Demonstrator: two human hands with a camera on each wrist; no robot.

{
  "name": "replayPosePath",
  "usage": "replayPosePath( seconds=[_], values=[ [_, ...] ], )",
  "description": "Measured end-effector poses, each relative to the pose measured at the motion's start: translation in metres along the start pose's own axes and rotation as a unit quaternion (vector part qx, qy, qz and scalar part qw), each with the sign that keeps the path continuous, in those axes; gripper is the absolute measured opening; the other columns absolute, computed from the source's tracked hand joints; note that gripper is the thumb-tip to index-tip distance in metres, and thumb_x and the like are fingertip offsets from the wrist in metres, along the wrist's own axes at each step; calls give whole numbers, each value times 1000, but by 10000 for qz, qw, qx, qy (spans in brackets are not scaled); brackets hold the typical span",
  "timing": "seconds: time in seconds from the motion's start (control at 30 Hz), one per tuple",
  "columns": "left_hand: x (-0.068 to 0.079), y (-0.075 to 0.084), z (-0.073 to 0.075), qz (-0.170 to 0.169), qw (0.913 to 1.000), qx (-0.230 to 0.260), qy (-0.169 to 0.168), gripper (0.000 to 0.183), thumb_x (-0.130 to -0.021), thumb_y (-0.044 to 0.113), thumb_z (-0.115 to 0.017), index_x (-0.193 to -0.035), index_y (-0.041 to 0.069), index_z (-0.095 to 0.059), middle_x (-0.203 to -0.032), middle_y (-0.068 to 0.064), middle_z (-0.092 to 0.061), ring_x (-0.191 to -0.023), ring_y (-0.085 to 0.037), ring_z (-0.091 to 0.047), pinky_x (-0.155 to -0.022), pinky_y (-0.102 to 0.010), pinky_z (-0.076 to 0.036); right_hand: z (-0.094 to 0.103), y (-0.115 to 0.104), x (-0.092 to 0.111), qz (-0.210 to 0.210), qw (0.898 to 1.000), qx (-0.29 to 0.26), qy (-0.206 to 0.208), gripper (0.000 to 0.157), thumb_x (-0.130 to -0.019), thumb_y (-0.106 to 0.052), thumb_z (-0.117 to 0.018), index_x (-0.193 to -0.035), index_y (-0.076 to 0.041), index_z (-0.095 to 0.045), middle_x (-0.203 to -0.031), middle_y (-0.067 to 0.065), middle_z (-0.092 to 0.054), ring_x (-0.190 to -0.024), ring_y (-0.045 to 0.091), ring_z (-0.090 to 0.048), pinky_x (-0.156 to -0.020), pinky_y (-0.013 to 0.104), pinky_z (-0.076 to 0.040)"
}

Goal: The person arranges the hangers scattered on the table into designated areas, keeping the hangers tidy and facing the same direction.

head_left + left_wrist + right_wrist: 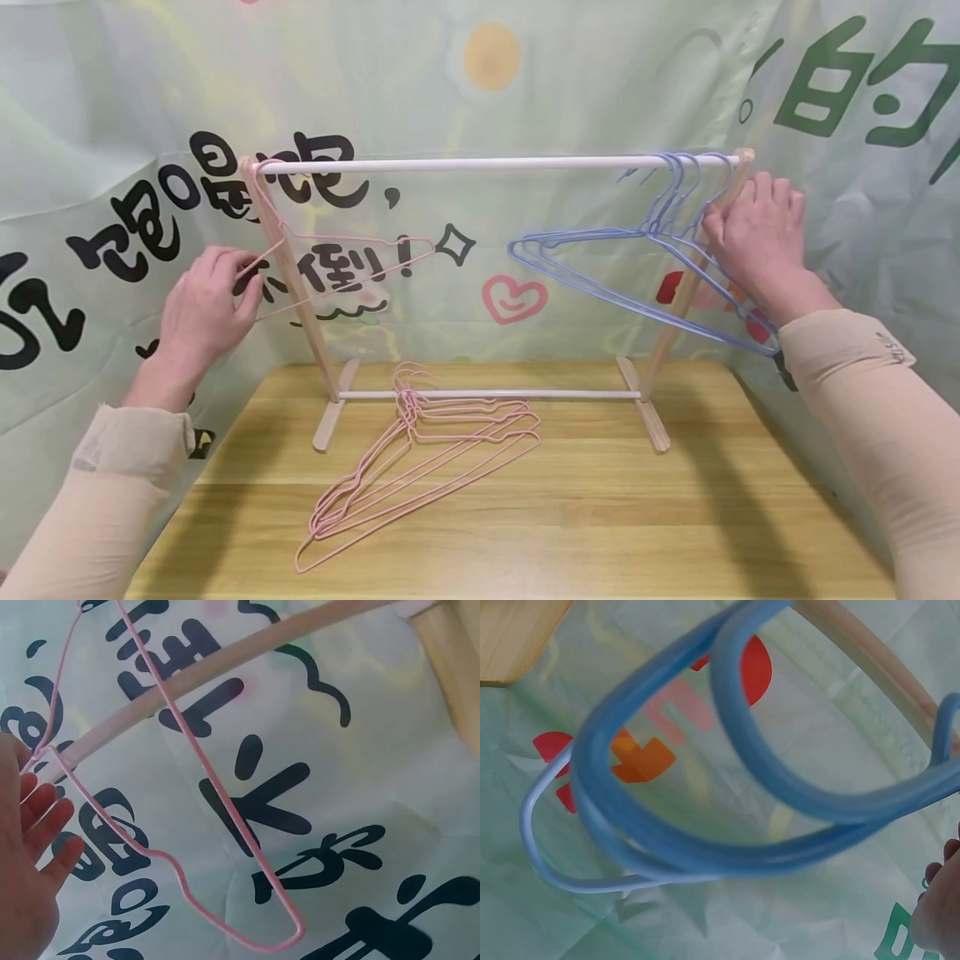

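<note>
My left hand [210, 300] pinches the near shoulder of a pink wire hanger [360, 240], whose hook hangs over the left end of the rack's white top bar [465, 164]. In the left wrist view, this left hand [30, 855] shows at the left edge beside the hanger's neck, with some fingers loose. My right hand [761, 233] has its fingers curled at the upper part of the rack's right wooden post [686, 292]. Several blue hangers [585, 233] hang just beside it, their outer ends passing under the right wrist. The right wrist view shows the blue hangers [780, 859] close up.
Several pink hangers [420, 483] lie in an overlapping pile on the wooden table [600, 533], their hooks at the rack's lower white bar [487, 393]. The rack's feet [652, 425] stand near the table's back edge. A printed cloth [420, 83] hangs behind.
</note>
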State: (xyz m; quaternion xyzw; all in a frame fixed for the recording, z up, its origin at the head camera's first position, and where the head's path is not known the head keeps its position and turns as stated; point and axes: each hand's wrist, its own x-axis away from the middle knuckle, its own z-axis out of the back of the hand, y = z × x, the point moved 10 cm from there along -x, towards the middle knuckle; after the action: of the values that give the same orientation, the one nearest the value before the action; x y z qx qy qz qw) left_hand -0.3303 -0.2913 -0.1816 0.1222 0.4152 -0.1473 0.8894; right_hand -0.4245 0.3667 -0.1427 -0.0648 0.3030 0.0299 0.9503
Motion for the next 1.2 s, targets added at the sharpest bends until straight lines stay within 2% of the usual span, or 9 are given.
replayPosePath(
  seconds=[0.2,0.37,0.53,0.67,0.73,0.87,0.97,1.2],
  values=[
    [11,13,10,-78,9972,316,669,31,-100,14,-59,-125,-5,-63,-122,-24,-60,-108,-44,-58,-85,-61,-44,0,1,-1,-22,10000,48,-36,44,-104,-30,-36,-98,14,-39,-103,30,-33,-105,52,-30,-93,64,-24],
    [27,28,13,-185,9911,675,1134,37,-99,19,-57,-126,-7,-64,-122,-27,-61,-107,-44,-60,-87,-59,-46,0,1,-1,-23,10000,22,-40,45,-104,-30,-37,-100,14,-39,-104,30,-33,-107,52,-30,-94,64,-24],
    [48,40,7,-142,9863,972,1326,35,-99,17,-58,-124,-7,-64,-118,-26,-63,-105,-41,-62,-88,-54,-47,-1,1,-1,-14,10000,15,-55,45,-104,-30,-37,-100,14,-39,-104,30,-33,-106,51,-30,-94,64,-24],
    [65,48,-6,-195,9872,1073,1165,35,-99,14,-57,-126,-8,-63,-118,-26,-63,-105,-40,-61,-89,-48,-46,-2,2,-1,-28,10000,29,-54,45,-104,-30,-36,-99,14,-39,-103,30,-33,-105,51,-30,-94,64,-24],
    [73,54,-14,-267,9884,1071,1048,36,-99,14,-57,-126,-9,-62,-119,-26,-63,-103,-39,-62,-86,-46,-48,-2,2,-1,-39,10000,17,-57,45,-104,-30,-36,-100,14,-39,-103,30,-33,-106,51,-30,-94,64,-24],
    [88,65,-30,-526,9884,1085,922,36,-95,13,-60,-125,-7,-63,-118,-24,-64,-96,-39,-65,-76,-50,-51,-2,2,-1,-40,10000,-7,-52,45,-104,-30,-36,-102,15,-39,-104,30,-33,-107,51,-29,-94,65,-23],
    [99,72,-45,-698,9886,1114,738,36,-93,12,-63,-124,-6,-64,-117,-23,-65,-94,-38,-66,-77,-54,-54,-2,2,-1,-44,10000,12,-60,46,-104,-30,-37,-102,16,-39,-104,31,-33,-107,52,-29,-94,65,-24],
    [124,84,-86,-910,9905,1015,-203,37,-92,14,-67,-126,-3,-65,-120,-19,-65,-97,-37,-68,-80,-54,-57,-3,2,-1,-37,10000,34,-78,45,-104,-30,-36,-100,15,-39,-104,30,-32,-106,52,-29,-93,64,-24]
  ],
)
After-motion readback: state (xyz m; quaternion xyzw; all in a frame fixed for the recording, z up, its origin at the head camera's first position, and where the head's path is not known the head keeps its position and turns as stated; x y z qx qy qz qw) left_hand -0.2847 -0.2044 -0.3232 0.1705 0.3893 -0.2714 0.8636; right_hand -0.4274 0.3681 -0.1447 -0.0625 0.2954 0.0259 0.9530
